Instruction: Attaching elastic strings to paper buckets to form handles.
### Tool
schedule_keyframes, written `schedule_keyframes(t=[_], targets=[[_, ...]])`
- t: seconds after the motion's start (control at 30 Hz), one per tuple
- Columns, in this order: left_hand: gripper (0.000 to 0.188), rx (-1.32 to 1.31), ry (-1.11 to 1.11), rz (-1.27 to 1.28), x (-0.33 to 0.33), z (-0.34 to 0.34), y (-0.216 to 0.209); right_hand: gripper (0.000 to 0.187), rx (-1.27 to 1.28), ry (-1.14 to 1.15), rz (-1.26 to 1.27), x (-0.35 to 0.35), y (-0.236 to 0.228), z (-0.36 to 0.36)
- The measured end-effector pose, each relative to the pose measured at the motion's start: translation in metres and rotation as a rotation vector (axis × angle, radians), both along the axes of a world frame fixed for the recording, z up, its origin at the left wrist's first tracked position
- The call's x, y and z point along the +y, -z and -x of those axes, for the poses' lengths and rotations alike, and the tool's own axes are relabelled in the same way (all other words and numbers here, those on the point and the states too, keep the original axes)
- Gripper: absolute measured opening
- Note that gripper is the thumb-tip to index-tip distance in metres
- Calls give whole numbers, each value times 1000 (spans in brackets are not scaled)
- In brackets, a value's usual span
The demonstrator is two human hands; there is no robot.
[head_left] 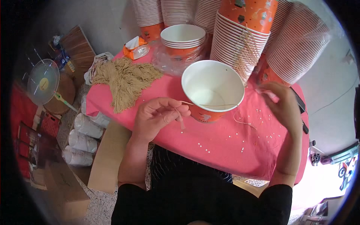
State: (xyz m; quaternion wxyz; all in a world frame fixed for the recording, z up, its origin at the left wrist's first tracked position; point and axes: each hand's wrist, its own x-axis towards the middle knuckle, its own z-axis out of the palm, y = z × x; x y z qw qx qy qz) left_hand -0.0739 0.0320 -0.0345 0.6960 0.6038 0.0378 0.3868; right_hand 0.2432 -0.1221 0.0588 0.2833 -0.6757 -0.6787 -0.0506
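A large white-lined paper bucket (204, 115) with an orange printed outside stands on the table in front of me. My left hand (161, 115) is at its near left side, thumb and fingers closed in a pinch on a thin tan cord (208, 105). The cord runs over the near rim to the right, and a loose piece (245, 122) trails onto the cloth. A narrow pale strip (181, 122) hangs below the left fingertips. My right hand (281, 105) is raised right of the bucket, beside the stacks. Its fingers are blurred, so any hold is unclear.
Tall stacks of paper buckets (238, 45) rise at the back, some in clear plastic. A heap of tan cords (127, 80) lies at the left of the pink tablecloth (221, 153). An orange-white packet (135, 48) sits behind it. White dots scatter over the cloth.
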Motion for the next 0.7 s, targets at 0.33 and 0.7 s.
schedule_keyframes(t=[0.33, 0.7], targets=[[7, 91, -500, -204, 4, -27, -32, 12, 49, -540, 370, 53, 5, 19], [13, 319, -354, -171, 0, -49, -39, 8, 810, -553, 341, 60, -11, 63]])
